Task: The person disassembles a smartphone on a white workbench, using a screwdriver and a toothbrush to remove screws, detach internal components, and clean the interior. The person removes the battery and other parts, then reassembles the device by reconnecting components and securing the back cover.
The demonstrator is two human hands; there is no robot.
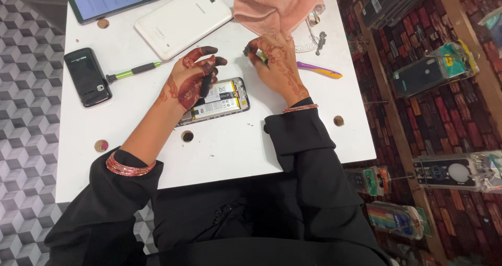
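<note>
from above the white table (219, 151), an opened phone (219, 101) lies face down near the middle with its back off and the battery showing. the left hand (191, 77) rests on the phone's left end, palm down, fingers spread and loose, closed on nothing. the right hand (274, 64) sits just right of the phone, its fingertips pinched on something small and dark near the phone's top corner; i cannot tell what it is. a purple and yellow pry tool (320, 70) lies on the table just right of that hand. a green-handled screwdriver (133, 71) lies left of the left hand, with a black phone (88, 76) further left. a white tablet (183, 19) and a pink cloth (277, 4) sit at the far edge.
</note>
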